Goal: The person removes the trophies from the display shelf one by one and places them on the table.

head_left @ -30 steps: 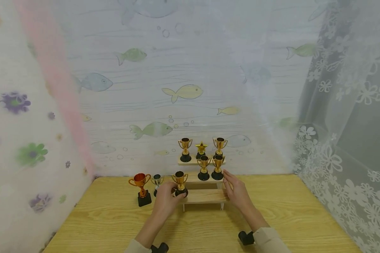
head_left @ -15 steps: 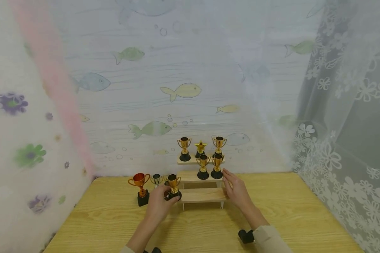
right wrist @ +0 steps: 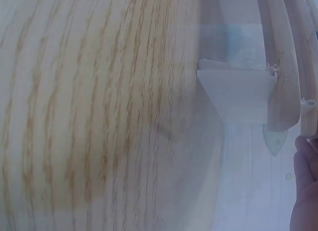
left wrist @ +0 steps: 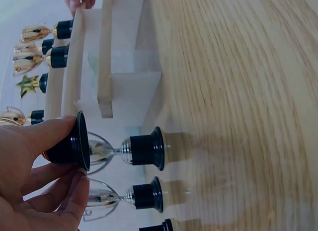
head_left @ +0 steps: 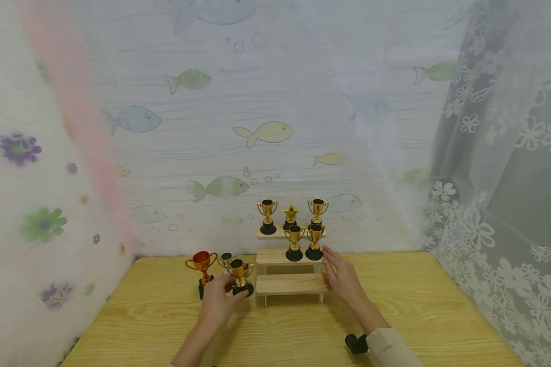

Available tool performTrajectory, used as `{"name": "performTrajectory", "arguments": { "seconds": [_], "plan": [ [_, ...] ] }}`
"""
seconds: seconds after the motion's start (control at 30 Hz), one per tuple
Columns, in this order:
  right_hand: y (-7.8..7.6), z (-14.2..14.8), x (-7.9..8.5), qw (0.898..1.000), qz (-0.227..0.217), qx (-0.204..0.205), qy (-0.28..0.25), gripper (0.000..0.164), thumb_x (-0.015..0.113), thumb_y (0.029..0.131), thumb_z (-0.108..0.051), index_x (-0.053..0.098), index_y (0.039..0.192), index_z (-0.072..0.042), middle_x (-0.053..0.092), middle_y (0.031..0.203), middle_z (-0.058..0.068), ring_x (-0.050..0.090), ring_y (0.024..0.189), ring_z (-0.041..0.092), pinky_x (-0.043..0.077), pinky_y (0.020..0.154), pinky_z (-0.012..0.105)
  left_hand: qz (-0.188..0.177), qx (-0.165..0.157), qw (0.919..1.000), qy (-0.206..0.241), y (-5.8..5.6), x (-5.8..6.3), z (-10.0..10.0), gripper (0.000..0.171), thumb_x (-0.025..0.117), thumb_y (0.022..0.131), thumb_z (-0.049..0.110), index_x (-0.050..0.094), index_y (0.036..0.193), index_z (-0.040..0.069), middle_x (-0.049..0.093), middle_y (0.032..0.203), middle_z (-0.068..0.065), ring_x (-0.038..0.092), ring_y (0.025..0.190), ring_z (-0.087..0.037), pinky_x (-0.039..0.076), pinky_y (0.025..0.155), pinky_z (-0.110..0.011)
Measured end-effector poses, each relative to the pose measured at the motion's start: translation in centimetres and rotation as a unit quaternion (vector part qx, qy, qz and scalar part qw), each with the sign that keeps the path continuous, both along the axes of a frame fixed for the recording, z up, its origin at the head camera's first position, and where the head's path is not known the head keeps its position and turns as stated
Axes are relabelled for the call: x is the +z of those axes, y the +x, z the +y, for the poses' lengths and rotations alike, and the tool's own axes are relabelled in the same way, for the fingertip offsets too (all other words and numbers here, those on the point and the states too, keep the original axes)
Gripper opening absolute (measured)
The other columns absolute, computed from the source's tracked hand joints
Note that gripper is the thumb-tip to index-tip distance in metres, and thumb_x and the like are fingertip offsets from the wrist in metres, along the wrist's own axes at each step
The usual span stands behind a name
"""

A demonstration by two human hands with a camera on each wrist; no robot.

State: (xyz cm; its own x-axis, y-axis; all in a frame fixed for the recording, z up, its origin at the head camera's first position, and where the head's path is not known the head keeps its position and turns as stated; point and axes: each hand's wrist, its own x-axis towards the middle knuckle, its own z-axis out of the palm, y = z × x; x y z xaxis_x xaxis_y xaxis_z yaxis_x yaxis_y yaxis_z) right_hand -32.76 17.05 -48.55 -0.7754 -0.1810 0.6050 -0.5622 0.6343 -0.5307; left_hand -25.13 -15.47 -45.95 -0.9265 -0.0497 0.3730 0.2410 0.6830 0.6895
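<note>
My left hand [head_left: 218, 300] pinches a gold trophy cup [head_left: 240, 273] by its black base [left wrist: 69, 144], left of a three-step wooden stand [head_left: 291, 284]. In the left wrist view the base is raised off the table. Behind it stand two silver trophy cups [left wrist: 102, 150], partly hidden by the held one in the head view. An orange-bronze trophy cup [head_left: 202, 262] is further left, its square base partly covered by my hand. My right hand [head_left: 344, 275] touches the stand's right end with extended fingers [right wrist: 303, 169], close beside the middle step.
On the top step are two gold trophy cups [head_left: 268, 216] with a gold star trophy [head_left: 291, 215] between them. Two more gold cups [head_left: 294, 242] occupy the right half of the middle step. A wood-grain table [head_left: 284, 336] carries everything, with a fish-patterned curtain [head_left: 275, 102] behind.
My left hand has carried the gold trophy cup leftward and slightly down, away from the stand's left end to in front of the silver cups. My right hand has stayed in place.
</note>
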Motion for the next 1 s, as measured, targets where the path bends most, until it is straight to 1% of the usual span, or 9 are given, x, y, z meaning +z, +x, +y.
{"name": "performTrajectory", "arguments": {
  "seconds": [0.27, 0.43, 0.6, 0.7, 0.8, 1.0],
  "plan": [
    [0.0, -0.1, 0.1, 1.000, -0.003, -0.003, 0.004, 0.037, 0.052, 0.107, -0.009, 0.056, 0.136, 0.014, 0.052, 0.148, 0.024, 0.051, 0.133, 0.045, 0.043, 0.106, 0.057, -0.007, 0.018, 0.9998, -0.001, -0.4, -0.9, -1.3, 0.036, 0.090, 0.076, 0.011, 0.073, 0.102, -0.008, 0.072, 0.096, -0.015, 0.066, 0.086, -0.028, 0.055, 0.076, -0.044],
    [0.0, -0.1, 0.1, 1.000, -0.005, -0.005, 0.003, 0.037, 0.052, 0.107, -0.009, 0.056, 0.136, 0.014, 0.052, 0.148, 0.024, 0.052, 0.133, 0.045, 0.043, 0.106, 0.057, -0.024, 0.021, 0.9995, 0.005, -0.5, -1.3, -2.2, 0.036, 0.090, 0.075, 0.010, 0.073, 0.101, -0.009, 0.071, 0.092, -0.014, 0.063, 0.084, -0.026, 0.052, 0.073, -0.039],
    [0.0, 0.0, 0.0, 1.000, -0.003, -0.006, 0.005, 0.036, 0.053, 0.106, -0.007, 0.057, 0.135, 0.015, 0.053, 0.147, 0.024, 0.052, 0.132, 0.045, 0.044, 0.105, 0.057, -0.038, 0.015, 0.9991, 0.011, -0.7, -1.9, -2.9, 0.030, 0.090, 0.073, 0.008, 0.073, 0.093, -0.007, 0.065, 0.081, -0.009, 0.052, 0.075, -0.019, 0.043, 0.065, -0.031],
    [0.0, 0.0, 0.0, 1.000, -0.003, -0.007, 0.004, 0.036, 0.054, 0.106, -0.007, 0.057, 0.135, 0.014, 0.053, 0.147, 0.023, 0.053, 0.132, 0.045, 0.044, 0.105, 0.057, -0.045, 0.018, 0.9988, 0.010, -0.9, -2.2, -3.2, 0.026, 0.090, 0.072, 0.007, 0.072, 0.088, -0.004, 0.059, 0.075, -0.006, 0.046, 0.071, -0.017, 0.038, 0.061, -0.029],
    [0.0, -0.1, -0.1, 1.000, 0.004, -0.008, 0.005, 0.036, 0.054, 0.106, -0.007, 0.058, 0.135, 0.014, 0.054, 0.146, 0.023, 0.054, 0.131, 0.044, 0.045, 0.103, 0.057, -0.050, 0.027, 0.9983, 0.008, -1.0, -2.5, -3.4, 0.026, 0.091, 0.071, 0.006, 0.072, 0.086, -0.004, 0.060, 0.075, -0.005, 0.047, 0.070, -0.016, 0.040, 0.061, -0.028],
    [0.1, -0.1, 0.0, 1.000, 0.019, -0.010, 0.003, 0.036, 0.054, 0.106, -0.007, 0.058, 0.133, 0.015, 0.055, 0.145, 0.024, 0.055, 0.130, 0.045, 0.046, 0.102, 0.057, -0.060, 0.033, 0.9976, 0.007, -1.2, -2.9, -3.7, 0.030, 0.092, 0.069, 0.006, 0.073, 0.087, -0.008, 0.065, 0.077, -0.007, 0.052, 0.070, -0.018, 0.044, 0.060, -0.031]
  ]
}}
